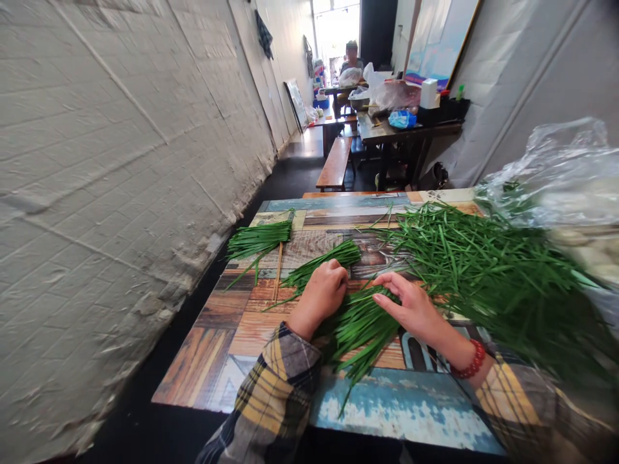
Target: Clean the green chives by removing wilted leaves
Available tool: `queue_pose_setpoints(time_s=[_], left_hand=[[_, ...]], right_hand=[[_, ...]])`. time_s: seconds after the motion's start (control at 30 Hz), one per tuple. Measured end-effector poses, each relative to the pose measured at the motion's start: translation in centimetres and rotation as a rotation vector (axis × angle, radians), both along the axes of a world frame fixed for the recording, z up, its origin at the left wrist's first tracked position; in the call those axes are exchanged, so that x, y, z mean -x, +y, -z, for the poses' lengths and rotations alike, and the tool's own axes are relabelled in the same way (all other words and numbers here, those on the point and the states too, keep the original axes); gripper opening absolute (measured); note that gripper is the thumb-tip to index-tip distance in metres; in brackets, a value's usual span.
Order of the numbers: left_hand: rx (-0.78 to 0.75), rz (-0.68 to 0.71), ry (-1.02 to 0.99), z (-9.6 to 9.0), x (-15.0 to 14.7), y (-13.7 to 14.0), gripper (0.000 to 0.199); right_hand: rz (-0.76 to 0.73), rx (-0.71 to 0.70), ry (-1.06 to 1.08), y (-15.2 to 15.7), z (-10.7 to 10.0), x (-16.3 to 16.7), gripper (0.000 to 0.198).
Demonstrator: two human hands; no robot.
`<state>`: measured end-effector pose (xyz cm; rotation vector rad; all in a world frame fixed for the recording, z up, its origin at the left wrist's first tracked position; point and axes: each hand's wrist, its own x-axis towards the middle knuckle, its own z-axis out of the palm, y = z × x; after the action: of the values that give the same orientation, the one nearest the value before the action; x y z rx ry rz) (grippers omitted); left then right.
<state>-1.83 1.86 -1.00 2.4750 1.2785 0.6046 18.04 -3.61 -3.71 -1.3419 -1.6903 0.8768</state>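
Note:
A bunch of long green blades, like garlic chives (365,325), lies on the patterned table (203,361) between my hands. My left hand (325,291) is closed at the bunch's left side, fingers curled under; what is inside them is hidden. At the bunch's upper right end, my right hand (409,308) touches the blade tips, thumb and fingers apart. Just beyond my left hand rests a second, smaller bunch (322,264). Further left, a third bunch (261,238) lies across the tip of thin brown sticks (278,274). A large loose heap of chives (464,251) spreads to the right.
A clear plastic bag (565,174) with pale contents stands at the right, past the heap. A white brick wall (106,161) runs along the left. Beyond are a wooden bench (336,161), another table (382,134) with bags on it, and a seated person (352,61).

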Motion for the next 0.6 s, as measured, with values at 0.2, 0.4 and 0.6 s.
queue_pose_setpoints(time_s=[0.2,0.4,0.6], left_hand=[[0.183,-0.054,-0.328,-0.4,-1.0,-0.2,0.010],[0.364,-0.084,-0.433,-0.7,-1.8,-0.7,0.012],[0.359,-0.071,-0.472,-0.7,-2.1,-0.9,0.012]], right_hand=[[-0.009,-0.003,-0.026,0.2,0.0,-0.1,0.023],[0.007,-0.021,-0.085,0.0,-0.8,0.1,0.023],[0.019,-0.020,-0.026,-0.1,-1.0,0.2,0.021]])
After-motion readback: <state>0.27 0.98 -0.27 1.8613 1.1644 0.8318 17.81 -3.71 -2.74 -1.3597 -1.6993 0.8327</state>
